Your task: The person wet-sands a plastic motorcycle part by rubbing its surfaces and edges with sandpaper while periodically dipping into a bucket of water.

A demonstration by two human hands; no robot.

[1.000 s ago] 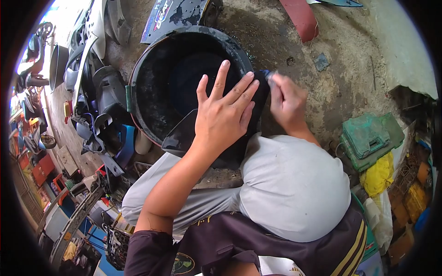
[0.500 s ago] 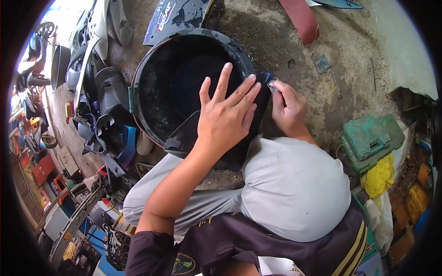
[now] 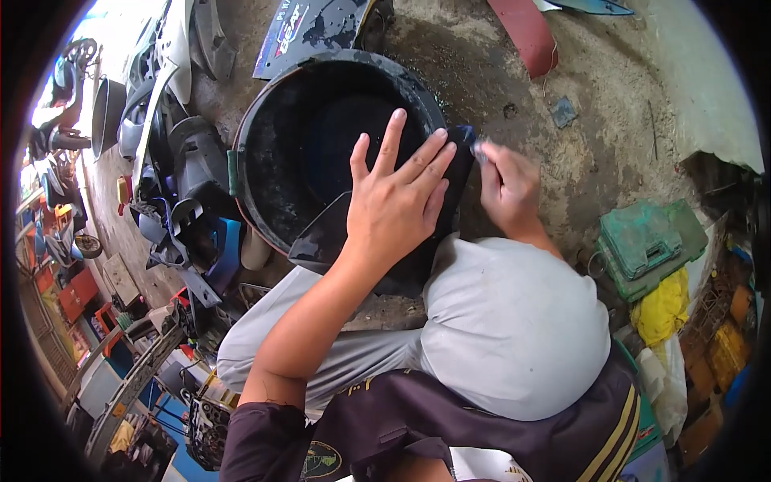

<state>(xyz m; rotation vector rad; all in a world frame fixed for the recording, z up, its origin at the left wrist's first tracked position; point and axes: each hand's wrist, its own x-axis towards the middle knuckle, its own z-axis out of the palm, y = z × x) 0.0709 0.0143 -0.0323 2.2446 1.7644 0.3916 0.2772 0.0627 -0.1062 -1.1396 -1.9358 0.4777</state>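
Observation:
A large black tub (image 3: pixel 265 189) stands on the floor in front of my knees. Across its near right rim lies a dark plastic panel (image 3: pixel 321 234), partly covered by my hand and knee. My left hand (image 3: pixel 393 189) rests flat on this panel with fingers spread. Beside the panel's right edge is my right hand (image 3: pixel 511 186), fingers closed in a pinch. A small pale scrap shows at its fingertips, blurred and too small to name. A bluish patch shows on the panel's edge just beyond those fingertips.
Behind the tub lies a dark panel with lettering (image 3: pixel 309 32). Motorcycle-like plastic parts (image 3: pixel 197 165) crowd the left. A red strip (image 3: pixel 526 36) lies on the floor at the upper right. Green cases (image 3: pixel 642 241) and a yellow cloth (image 3: pixel 662 301) sit at the right.
My right hand has shifted slightly right and down, away from the panel's edge, and its fingertips are now blurred. My left hand stays in place on the panel.

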